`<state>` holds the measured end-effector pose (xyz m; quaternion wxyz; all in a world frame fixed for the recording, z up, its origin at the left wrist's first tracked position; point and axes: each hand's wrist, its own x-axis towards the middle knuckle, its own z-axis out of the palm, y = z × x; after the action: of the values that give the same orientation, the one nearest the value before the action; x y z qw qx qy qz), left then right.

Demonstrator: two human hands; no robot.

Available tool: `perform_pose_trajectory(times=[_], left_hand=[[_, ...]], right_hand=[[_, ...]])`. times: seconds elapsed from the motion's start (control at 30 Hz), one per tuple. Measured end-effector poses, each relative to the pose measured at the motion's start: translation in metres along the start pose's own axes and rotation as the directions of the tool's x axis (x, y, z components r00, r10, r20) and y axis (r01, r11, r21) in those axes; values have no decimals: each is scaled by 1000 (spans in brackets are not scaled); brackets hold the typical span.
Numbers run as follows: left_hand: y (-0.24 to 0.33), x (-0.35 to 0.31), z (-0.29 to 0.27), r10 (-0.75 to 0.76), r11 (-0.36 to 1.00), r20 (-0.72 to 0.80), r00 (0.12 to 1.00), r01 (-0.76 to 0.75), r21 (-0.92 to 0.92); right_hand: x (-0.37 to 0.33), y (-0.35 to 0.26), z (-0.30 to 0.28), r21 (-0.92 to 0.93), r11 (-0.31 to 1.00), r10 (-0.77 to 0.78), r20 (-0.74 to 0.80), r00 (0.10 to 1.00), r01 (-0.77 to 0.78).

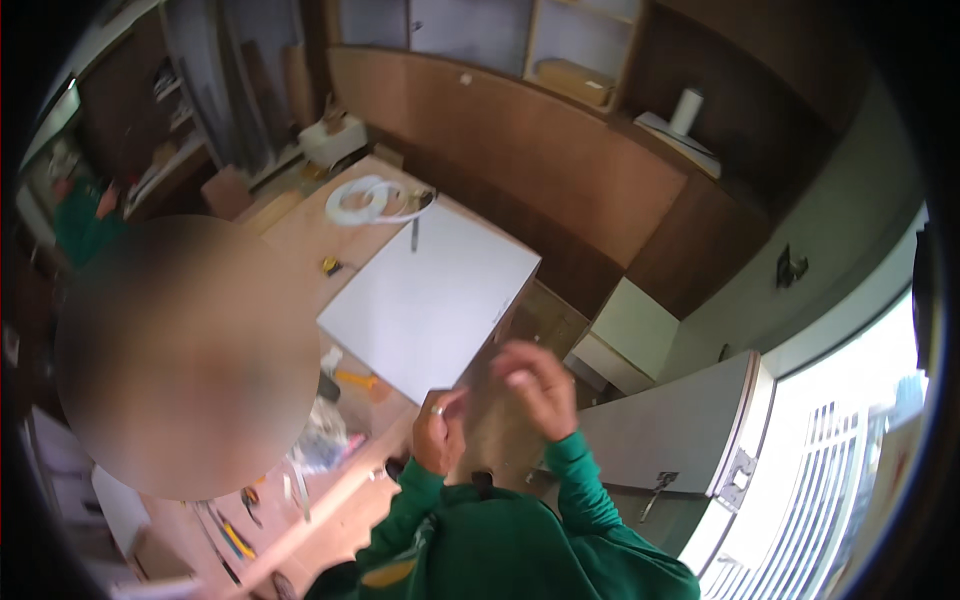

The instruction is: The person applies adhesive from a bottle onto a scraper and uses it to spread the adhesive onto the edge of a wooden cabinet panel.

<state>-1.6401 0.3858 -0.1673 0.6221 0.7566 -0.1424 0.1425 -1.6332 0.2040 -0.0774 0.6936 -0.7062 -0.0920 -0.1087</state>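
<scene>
My left hand point(439, 432), with a ring on one finger, is raised just off the near corner of a white panel point(425, 290). Its fingers are curled and pressed together, and whatever may be in them is hidden. To its right, my right hand point(540, 388) is held up with loosely bent fingers apart from the thumb, somewhat smeared by motion. No object shows in it. The two hands are apart, with the floor visible between and below them. The white panel lies flat on a wooden workbench point(290, 240).
On the bench are a white coiled strip point(358, 200), a yellow tape measure point(331, 265), an orange-handled tool point(355, 379), a plastic bag point(325, 440) and several hand tools. A white cabinet door point(670, 425) stands at right. A blurred round patch covers the left; someone in green point(88, 225) is beyond.
</scene>
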Motion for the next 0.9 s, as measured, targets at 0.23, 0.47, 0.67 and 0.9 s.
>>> perform_pose_trajectory(times=[0.23,0.47,0.67,0.9], left_hand=[[12,3,51,61,983,420,906,-128,133],[9,-24,67,95,966,346,933,-170,193],[-2,-25,14,-41,969,288,957,-32,246],[-10,-35,-19,-158,951,182,970,100,292]], right_hand=[[-48,-153,-50,-255,205,-962,-229,147,945],[-28,-186,-25,481,-7,-996,72,-47,877],[-3,-186,9,709,-158,-988,-114,-109,688],[7,-199,-6,580,-55,-997,11,-74,813]])
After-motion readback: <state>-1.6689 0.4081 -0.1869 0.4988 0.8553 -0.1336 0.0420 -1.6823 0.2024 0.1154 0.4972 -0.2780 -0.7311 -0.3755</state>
